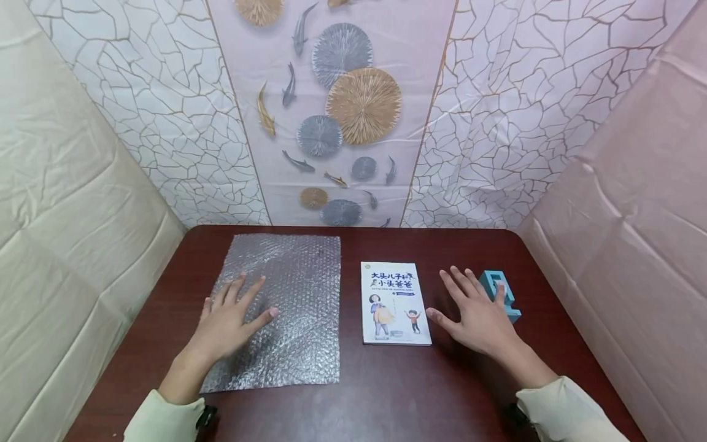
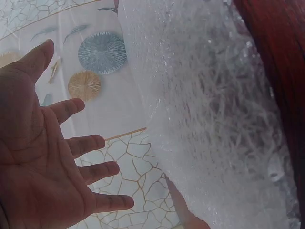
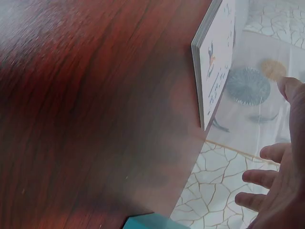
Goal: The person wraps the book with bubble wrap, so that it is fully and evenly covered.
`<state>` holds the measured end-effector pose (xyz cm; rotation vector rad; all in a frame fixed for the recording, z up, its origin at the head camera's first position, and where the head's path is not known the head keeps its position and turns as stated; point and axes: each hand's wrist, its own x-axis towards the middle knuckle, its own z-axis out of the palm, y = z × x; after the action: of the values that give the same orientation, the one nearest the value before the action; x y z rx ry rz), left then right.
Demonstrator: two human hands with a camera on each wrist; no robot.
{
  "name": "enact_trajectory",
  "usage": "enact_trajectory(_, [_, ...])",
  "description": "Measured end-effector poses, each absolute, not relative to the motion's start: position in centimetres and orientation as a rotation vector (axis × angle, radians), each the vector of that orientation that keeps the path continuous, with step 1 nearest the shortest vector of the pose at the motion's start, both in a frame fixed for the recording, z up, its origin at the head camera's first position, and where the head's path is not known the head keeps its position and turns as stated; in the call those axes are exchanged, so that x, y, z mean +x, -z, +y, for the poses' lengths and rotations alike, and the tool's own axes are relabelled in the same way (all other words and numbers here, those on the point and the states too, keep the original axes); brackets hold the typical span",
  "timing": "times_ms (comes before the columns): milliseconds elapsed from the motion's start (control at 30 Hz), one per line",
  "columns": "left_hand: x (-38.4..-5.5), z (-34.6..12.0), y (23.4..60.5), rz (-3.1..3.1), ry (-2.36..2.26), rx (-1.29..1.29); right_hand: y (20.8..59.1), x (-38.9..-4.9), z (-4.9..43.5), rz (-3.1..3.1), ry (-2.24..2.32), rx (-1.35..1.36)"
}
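Note:
My left hand (image 1: pixel 226 322) is spread over the left part of a sheet of bubble wrap (image 1: pixel 304 307), fingers straight and holding nothing. In the left wrist view the palm faces the bubble wrap (image 2: pixel 214 114) with a gap between. A white book (image 1: pixel 394 304) with a cartoon woman and child on its cover lies flat, right of the sheet. Between the book and a teal tape dispenser-like block (image 1: pixel 491 279), my right hand (image 1: pixel 479 316) is spread with nothing in it. It partly hides the block. The right wrist view shows the book (image 3: pixel 214 62) edge-on and a corner of the teal block (image 3: pixel 155 222).
Everything lies on a dark red-brown table (image 1: pixel 353 411) with rounded back corners. A patterned curtain (image 1: pixel 469 153) with fish and round leaves hangs behind it, and pale fabric walls (image 1: pixel 72 245) close in both sides.

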<state>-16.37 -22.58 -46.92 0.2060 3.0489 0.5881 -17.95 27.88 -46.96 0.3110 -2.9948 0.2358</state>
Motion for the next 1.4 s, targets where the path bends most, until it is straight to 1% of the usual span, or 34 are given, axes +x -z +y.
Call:
enact_trajectory(367, [-15.9,-22.5,47.6,3.010,-0.541,0.184,47.4,-18.7,26.2,-2.975,-0.241,0.396])
enact_trajectory(1400, [-15.4,-22.2,48.7,2.915,-0.528,0.176,47.5,-20.5,22.4,-2.992,-0.267,0.496])
